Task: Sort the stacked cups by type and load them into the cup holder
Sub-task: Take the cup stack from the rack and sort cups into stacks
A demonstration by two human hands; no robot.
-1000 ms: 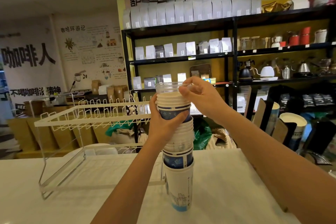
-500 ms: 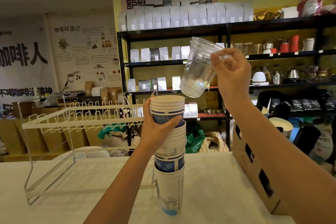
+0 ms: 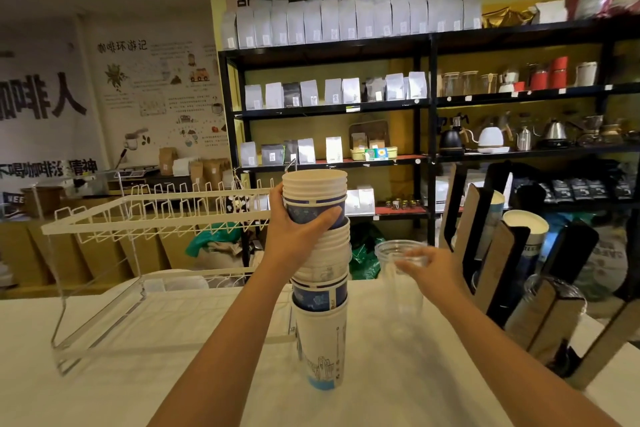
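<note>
Standing on the white counter (image 3: 138, 374), a tall stack of paper cups (image 3: 320, 288) is gripped near its top by our left hand (image 3: 294, 236), fingers wrapped around it. Just right, our right hand (image 3: 429, 267) pinches the rim of an upright clear plastic cup (image 3: 401, 291), beside the cardboard cup holder (image 3: 512, 263)

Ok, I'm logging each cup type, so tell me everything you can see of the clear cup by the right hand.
The clear cup is see-through plastic, tall, tapering toward its base, with a ridged band under an open rim. It looks empty and stands upright on the white counter, right of the paper cup stack and apart from it. The right hand grips it at the rim, fingers over the lip. Motion blur hides finer detail.
</note>
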